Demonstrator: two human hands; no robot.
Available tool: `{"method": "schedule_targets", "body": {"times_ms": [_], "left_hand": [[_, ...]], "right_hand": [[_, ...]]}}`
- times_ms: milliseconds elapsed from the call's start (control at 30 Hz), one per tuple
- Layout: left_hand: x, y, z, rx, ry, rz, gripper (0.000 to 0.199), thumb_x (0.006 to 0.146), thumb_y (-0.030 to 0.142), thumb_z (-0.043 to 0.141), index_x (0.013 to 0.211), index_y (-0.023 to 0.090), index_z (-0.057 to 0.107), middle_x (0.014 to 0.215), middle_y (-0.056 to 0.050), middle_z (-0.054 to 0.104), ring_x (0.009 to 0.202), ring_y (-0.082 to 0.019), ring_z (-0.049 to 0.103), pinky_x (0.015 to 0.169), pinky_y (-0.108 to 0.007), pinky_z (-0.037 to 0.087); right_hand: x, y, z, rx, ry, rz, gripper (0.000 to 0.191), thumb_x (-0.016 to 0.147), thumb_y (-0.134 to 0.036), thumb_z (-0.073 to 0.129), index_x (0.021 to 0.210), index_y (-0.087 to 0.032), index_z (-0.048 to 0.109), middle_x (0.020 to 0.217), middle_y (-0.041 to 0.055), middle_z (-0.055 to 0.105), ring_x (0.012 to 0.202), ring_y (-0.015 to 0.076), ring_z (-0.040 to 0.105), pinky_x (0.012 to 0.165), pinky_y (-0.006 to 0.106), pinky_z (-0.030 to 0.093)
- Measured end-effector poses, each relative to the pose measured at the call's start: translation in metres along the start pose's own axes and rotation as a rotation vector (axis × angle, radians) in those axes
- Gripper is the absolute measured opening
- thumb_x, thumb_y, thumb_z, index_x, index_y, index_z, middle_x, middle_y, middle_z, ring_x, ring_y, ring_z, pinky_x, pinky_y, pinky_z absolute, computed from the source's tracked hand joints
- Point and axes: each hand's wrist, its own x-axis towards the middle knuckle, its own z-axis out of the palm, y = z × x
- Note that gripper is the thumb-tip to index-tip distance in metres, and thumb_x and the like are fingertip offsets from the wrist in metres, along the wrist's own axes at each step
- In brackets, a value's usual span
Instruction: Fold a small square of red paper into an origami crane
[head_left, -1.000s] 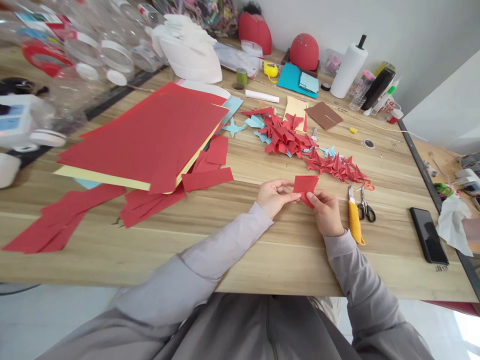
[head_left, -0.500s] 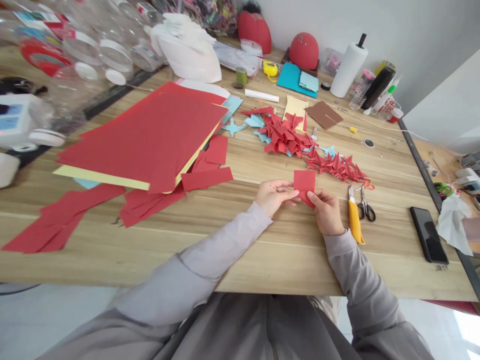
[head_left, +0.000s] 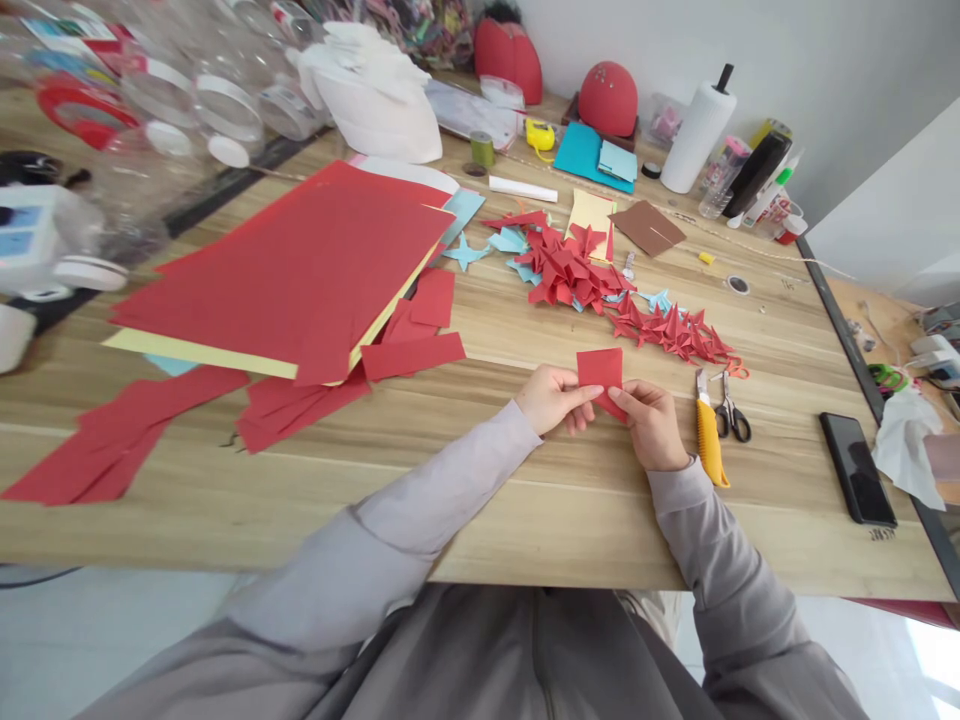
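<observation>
A small red paper piece (head_left: 600, 368) is held up over the wooden table between both hands. My left hand (head_left: 555, 399) pinches its lower left edge, thumb on top. On the lower right edge my right hand (head_left: 649, 415) grips the same paper with thumb and fingers. Just beyond the hands lie folded red paper stars (head_left: 570, 270) in a heap, mixed with light blue ones, and a row of red stars (head_left: 675, 333). A yellow-handled cutter (head_left: 708, 430) and black scissors (head_left: 732, 412) rest right of my right hand.
Large red sheets (head_left: 300, 270) and red strips (head_left: 120, 440) cover the left part of the table (head_left: 585, 540). A black phone (head_left: 857, 468) lies at the right. Clear plastic jars (head_left: 225, 110) stand back left; a white roll (head_left: 697, 137) stands at the back.
The red paper has shifted slightly left and down and looks a little tilted. My left hand has moved a little, with its lower fingers now showing beneath the paper.
</observation>
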Motion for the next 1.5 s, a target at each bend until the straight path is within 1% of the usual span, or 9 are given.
{"method": "schedule_targets", "body": {"times_ms": [167,333,467,800,900,1033,1200,1333,1500], "left_hand": [[-0.004,0.0036,0.0034,0.033,0.022,0.025,0.03,0.069,0.031,0.065,0.05,0.009,0.055,0.043,-0.003,0.057,0.033,-0.009,0.051,0.031,-0.02,0.041],[-0.006,0.0047,0.005,0.018,0.076,0.068,0.029,0.068,0.033,0.066,0.053,0.01,0.056,0.043,-0.002,0.057,0.032,-0.009,0.05,0.03,-0.019,0.039],[-0.0057,0.0034,0.0043,0.015,0.087,0.087,0.031,0.066,0.037,0.067,0.053,0.01,0.057,0.044,-0.002,0.057,0.032,-0.01,0.05,0.03,-0.02,0.039],[-0.0072,0.0031,0.006,0.063,0.11,0.104,0.033,0.067,0.036,0.067,0.049,0.011,0.055,0.041,-0.002,0.055,0.032,-0.009,0.049,0.031,-0.02,0.038],[-0.0055,0.0037,0.0048,0.041,0.092,0.072,0.031,0.067,0.033,0.067,0.05,0.01,0.055,0.043,-0.002,0.056,0.032,-0.01,0.05,0.032,-0.021,0.04],[-0.0026,0.003,0.0005,0.007,0.019,0.012,0.023,0.064,0.027,0.07,0.058,0.009,0.058,0.048,-0.004,0.06,0.035,-0.012,0.053,0.032,-0.022,0.042],[-0.0019,0.002,-0.0014,-0.031,-0.049,-0.01,0.022,0.064,0.026,0.069,0.058,0.009,0.056,0.049,-0.004,0.061,0.036,-0.012,0.055,0.032,-0.021,0.042],[-0.0042,0.0039,0.0015,-0.035,-0.008,0.007,0.021,0.063,0.024,0.07,0.057,0.011,0.055,0.044,-0.001,0.058,0.032,-0.01,0.051,0.031,-0.02,0.041],[-0.0072,0.0074,0.0033,-0.028,0.089,0.029,0.026,0.058,0.027,0.072,0.05,0.012,0.053,0.04,0.0,0.056,0.028,-0.009,0.047,0.029,-0.02,0.038]], "right_hand": [[-0.0003,-0.0003,0.0004,-0.009,0.019,0.013,0.016,0.063,-0.029,0.072,0.059,-0.018,0.062,0.054,-0.004,0.057,0.05,0.0083,0.044,0.052,0.024,0.035],[-0.0034,-0.004,0.0029,-0.031,-0.065,0.028,0.017,0.066,-0.033,0.071,0.07,-0.018,0.064,0.066,-0.0007,0.061,0.058,0.0114,0.052,0.058,0.026,0.041],[-0.0048,-0.0067,0.005,-0.118,-0.111,0.015,0.019,0.065,-0.035,0.071,0.066,-0.018,0.062,0.061,-0.0011,0.059,0.056,0.0117,0.051,0.056,0.026,0.041],[-0.0045,-0.0043,0.0042,-0.172,-0.117,0.015,0.023,0.068,-0.038,0.069,0.063,-0.017,0.062,0.058,-0.0005,0.06,0.054,0.011,0.051,0.055,0.025,0.04],[-0.0045,-0.0042,0.0042,-0.192,-0.112,-0.003,0.024,0.068,-0.039,0.068,0.063,-0.017,0.061,0.057,-0.0004,0.06,0.054,0.0111,0.052,0.055,0.025,0.041],[-0.0034,-0.0038,0.0033,-0.209,-0.107,-0.01,0.025,0.067,-0.041,0.068,0.064,-0.017,0.061,0.058,-0.0004,0.059,0.054,0.0115,0.051,0.055,0.026,0.041],[-0.0021,-0.0032,0.0012,-0.195,-0.119,0.002,0.024,0.067,-0.04,0.069,0.065,-0.018,0.062,0.059,-0.0003,0.059,0.054,0.0116,0.051,0.055,0.026,0.041],[-0.0024,-0.0037,0.0027,-0.202,-0.136,0.003,0.025,0.066,-0.042,0.069,0.065,-0.018,0.061,0.058,-0.0008,0.057,0.054,0.0117,0.05,0.054,0.026,0.04],[-0.003,-0.004,0.0053,-0.243,-0.109,-0.014,0.029,0.068,-0.044,0.066,0.062,-0.018,0.057,0.055,-0.0019,0.055,0.051,0.0103,0.047,0.052,0.025,0.038]]}}
